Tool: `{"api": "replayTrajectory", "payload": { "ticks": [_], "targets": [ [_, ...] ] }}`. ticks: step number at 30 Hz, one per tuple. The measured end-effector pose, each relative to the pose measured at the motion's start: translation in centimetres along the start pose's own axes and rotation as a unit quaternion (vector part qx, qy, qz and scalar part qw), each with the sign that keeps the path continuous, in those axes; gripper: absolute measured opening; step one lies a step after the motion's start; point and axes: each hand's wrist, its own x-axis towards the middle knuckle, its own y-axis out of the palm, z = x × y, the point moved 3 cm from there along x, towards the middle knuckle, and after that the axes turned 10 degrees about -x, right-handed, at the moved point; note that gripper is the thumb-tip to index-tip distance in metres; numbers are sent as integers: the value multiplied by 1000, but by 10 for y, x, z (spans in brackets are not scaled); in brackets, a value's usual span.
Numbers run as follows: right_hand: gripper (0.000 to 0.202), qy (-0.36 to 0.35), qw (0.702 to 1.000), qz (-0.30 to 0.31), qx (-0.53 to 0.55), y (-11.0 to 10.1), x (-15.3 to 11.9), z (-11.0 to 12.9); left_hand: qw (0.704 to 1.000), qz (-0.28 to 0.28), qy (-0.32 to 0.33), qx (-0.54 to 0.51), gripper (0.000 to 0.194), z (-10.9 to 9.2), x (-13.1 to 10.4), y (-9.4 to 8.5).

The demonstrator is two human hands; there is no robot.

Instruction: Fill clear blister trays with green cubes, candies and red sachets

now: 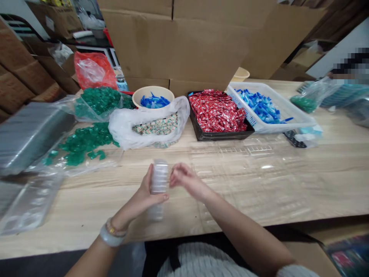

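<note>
My left hand is wrapped round a narrow stack of clear plastic trays, held on end above the table, thumb at the near side and fingers behind. Just right of the stack, my right hand hovers with loosely bent fingers, a little blurred, with nothing visible in them. A small gap shows between it and the stack. To the right, clear plastic trays with moulded hollows lie spread over the wooden table.
Green packets lie at left by stacked plastic trays. Along the back stand a bowl of blue pieces, a white bag of small packets, a black tray of red sachets and a white basket of blue pieces.
</note>
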Motion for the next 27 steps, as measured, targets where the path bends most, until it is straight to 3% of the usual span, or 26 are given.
{"api": "replayTrajectory", "payload": {
  "ticks": [2,4,7,10,14,17,22,27],
  "targets": [
    [37,-29,999,23,9,7,-16,-9,988,82,-35,-128,85,-4,-4,9],
    [36,-25,999,35,26,11,-22,-15,973,122,-43,-190,70,-5,-6,17],
    [36,-19,998,50,43,10,-21,-16,965,126,-54,-224,58,-3,-6,25],
    [34,-29,998,46,36,6,-20,-8,964,119,-50,-234,61,-8,-5,27],
    [30,-50,997,32,-40,4,-28,7,970,90,-18,-224,67,-22,-4,24],
    [29,-19,994,62,-90,6,-32,14,969,99,-14,-225,63,-26,-4,24],
    [30,2,992,118,-30,6,-28,12,952,148,-13,-268,50,-26,-6,25],
    [29,2,992,122,-19,3,-24,9,961,142,-22,-238,54,-25,-7,24]
  ]
}}
